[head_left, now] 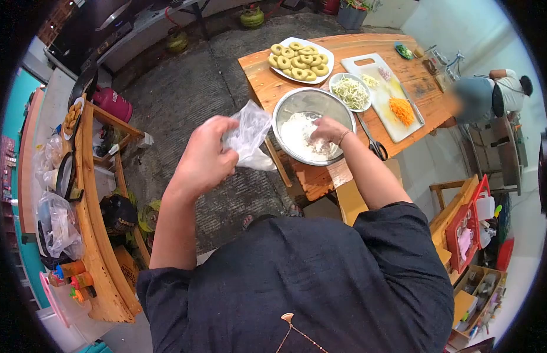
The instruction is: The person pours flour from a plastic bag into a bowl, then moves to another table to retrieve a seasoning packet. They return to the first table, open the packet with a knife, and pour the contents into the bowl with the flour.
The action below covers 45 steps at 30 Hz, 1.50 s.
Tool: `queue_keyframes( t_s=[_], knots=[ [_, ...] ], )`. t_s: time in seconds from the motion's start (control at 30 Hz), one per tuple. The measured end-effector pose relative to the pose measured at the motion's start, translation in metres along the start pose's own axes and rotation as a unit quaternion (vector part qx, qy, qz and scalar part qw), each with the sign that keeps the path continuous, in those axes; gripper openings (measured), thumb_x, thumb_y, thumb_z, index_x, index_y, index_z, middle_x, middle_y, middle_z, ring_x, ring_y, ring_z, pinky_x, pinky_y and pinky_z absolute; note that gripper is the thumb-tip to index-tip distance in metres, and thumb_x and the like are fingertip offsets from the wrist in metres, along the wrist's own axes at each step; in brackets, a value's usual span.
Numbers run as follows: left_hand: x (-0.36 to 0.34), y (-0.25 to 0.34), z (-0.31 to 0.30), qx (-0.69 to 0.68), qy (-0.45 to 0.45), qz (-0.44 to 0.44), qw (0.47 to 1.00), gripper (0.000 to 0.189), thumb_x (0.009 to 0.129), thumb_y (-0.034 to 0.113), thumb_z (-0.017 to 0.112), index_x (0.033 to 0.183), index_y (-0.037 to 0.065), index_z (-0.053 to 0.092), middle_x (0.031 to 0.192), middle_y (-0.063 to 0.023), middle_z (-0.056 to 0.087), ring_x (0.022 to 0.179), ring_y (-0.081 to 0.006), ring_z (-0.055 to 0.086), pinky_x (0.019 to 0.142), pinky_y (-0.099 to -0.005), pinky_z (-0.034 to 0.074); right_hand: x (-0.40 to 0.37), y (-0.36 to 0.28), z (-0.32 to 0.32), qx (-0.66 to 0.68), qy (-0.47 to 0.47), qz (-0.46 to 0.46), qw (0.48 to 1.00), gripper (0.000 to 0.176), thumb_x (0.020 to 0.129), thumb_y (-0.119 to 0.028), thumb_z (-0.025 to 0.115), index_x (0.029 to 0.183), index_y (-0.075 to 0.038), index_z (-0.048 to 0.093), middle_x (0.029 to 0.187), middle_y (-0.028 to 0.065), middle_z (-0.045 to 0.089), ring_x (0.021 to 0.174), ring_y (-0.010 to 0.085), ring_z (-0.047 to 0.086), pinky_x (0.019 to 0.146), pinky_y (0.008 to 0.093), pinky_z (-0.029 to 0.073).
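Observation:
My left hand (206,156) grips a clear plastic bag (250,132) between thumb and fingers, beside the bowl and over the floor. Something white sits in the bag's lower end. A steel mixing bowl (283,109) rests at the table's near edge, with white flour (297,130) inside. My right hand (327,130) reaches down into the bowl, its fingers curled into the flour and the tips hidden. Right of the bowl lie black-handled scissors (376,147). Behind it stands a plate of bean sprouts (351,93).
On the wooden table (256,65) are a plate of green rings (300,60) and a white cutting board (397,130) bearing shredded carrot (401,110) and a knife. A person (491,94) is at the far right. A wooden shelf (97,235) stands left.

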<state>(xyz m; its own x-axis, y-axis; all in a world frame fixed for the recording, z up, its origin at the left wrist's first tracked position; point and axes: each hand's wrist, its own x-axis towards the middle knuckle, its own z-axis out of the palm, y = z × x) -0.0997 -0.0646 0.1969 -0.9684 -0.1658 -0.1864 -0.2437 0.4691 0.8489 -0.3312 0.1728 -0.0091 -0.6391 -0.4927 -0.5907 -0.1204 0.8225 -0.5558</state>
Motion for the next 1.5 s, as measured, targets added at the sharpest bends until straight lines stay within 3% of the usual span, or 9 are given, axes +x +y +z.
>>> queue_keyframes(
  t_s=[0.1,0.17,0.37,0.53,0.6,0.7,0.8,1.23,1.5],
  knots=[
    [0.034,-0.007,0.016,0.134,0.048,0.194,0.971,0.041,0.070,-0.005,0.054,0.111,-0.010,0.056,0.099,-0.0208,0.060,0.075,-0.0273,0.063,0.069,-0.0349,0.051,-0.024,-0.007,-0.017,0.225,0.007,0.050,0.973,0.057,0.067,-0.009,0.078,0.116,0.007,0.051,0.089,0.0115,0.063,0.073,0.0167,0.062,0.057,0.0298,0.051],
    [0.057,-0.006,0.038,0.203,0.091,0.314,0.923,0.047,0.071,-0.005,0.055,0.117,-0.008,0.055,0.090,-0.0177,0.061,0.055,-0.0170,0.062,0.049,-0.0300,0.050,-0.034,-0.012,-0.027,0.338,-0.022,0.038,0.940,0.050,0.073,-0.004,0.073,0.116,0.006,0.050,0.091,0.0102,0.064,0.073,0.0171,0.064,0.060,0.0302,0.054],
    [0.090,0.052,0.080,0.165,-0.114,-0.017,0.980,0.053,0.068,-0.003,0.062,0.118,-0.013,0.054,0.081,-0.0189,0.065,0.059,-0.0199,0.065,0.054,-0.0318,0.052,-0.048,-0.011,-0.065,0.461,-0.053,-0.014,0.886,0.013,0.079,-0.005,0.069,0.090,-0.001,0.062,0.085,0.0068,0.065,0.077,0.0148,0.065,0.068,0.0321,0.058],
    [0.116,0.054,0.101,0.116,-0.144,-0.025,0.982,0.057,0.066,-0.001,0.064,0.119,-0.015,0.052,0.073,-0.0167,0.065,0.058,-0.0173,0.065,0.050,-0.0290,0.051,-0.080,-0.044,-0.096,0.515,-0.088,-0.049,0.851,0.019,0.081,0.000,0.067,0.097,0.001,0.058,0.089,0.0102,0.066,0.078,0.0174,0.067,0.070,0.0314,0.058],
    [0.125,0.053,0.105,0.096,-0.162,-0.034,0.981,0.056,0.065,-0.001,0.065,0.118,-0.015,0.053,0.072,-0.0162,0.065,0.059,-0.0170,0.065,0.050,-0.0283,0.051,-0.089,-0.055,-0.101,0.510,-0.075,-0.066,0.854,0.019,0.080,0.000,0.067,0.096,0.002,0.057,0.089,0.0105,0.066,0.079,0.0179,0.068,0.071,0.0315,0.058],
    [0.133,0.051,0.111,0.097,-0.155,-0.029,0.983,0.012,0.065,0.001,0.067,0.071,-0.008,0.062,0.065,-0.0145,0.066,0.056,-0.0165,0.066,0.050,-0.0283,0.054,-0.099,-0.072,-0.102,0.489,-0.055,-0.085,0.867,0.014,0.080,-0.002,0.067,0.092,0.000,0.059,0.088,0.0092,0.065,0.078,0.0173,0.067,0.068,0.0308,0.057],
    [0.143,0.044,0.114,0.064,-0.198,-0.030,0.978,0.038,0.065,0.000,0.065,0.100,-0.016,0.059,0.071,-0.0141,0.065,0.059,-0.0162,0.065,0.049,-0.0269,0.051,-0.090,-0.071,-0.098,0.447,-0.050,-0.069,0.890,0.018,0.079,-0.002,0.067,0.093,0.000,0.058,0.089,0.0095,0.065,0.078,0.0174,0.067,0.071,0.0299,0.057],
    [0.136,0.055,0.108,0.060,-0.189,0.003,0.980,0.036,0.066,0.003,0.070,0.098,-0.010,0.059,0.071,-0.0104,0.064,0.057,-0.0140,0.062,0.050,-0.0271,0.050,-0.087,-0.094,-0.079,-0.118,0.027,-0.189,0.975,0.017,0.075,-0.002,0.057,0.088,0.004,0.066,0.076,0.0100,0.066,0.065,0.0144,0.060,0.058,0.0292,0.047],
    [0.128,0.051,0.091,0.087,-0.151,-0.020,0.985,0.055,0.067,0.001,0.066,0.117,-0.013,0.050,0.084,-0.0162,0.065,0.060,-0.0157,0.063,0.051,-0.0295,0.050,-0.072,-0.057,-0.097,-0.087,0.187,-0.099,0.973,0.020,0.076,-0.011,0.059,0.085,0.003,0.069,0.084,0.0205,0.067,0.086,0.0281,0.066,0.078,0.0368,0.051]
  ],
)
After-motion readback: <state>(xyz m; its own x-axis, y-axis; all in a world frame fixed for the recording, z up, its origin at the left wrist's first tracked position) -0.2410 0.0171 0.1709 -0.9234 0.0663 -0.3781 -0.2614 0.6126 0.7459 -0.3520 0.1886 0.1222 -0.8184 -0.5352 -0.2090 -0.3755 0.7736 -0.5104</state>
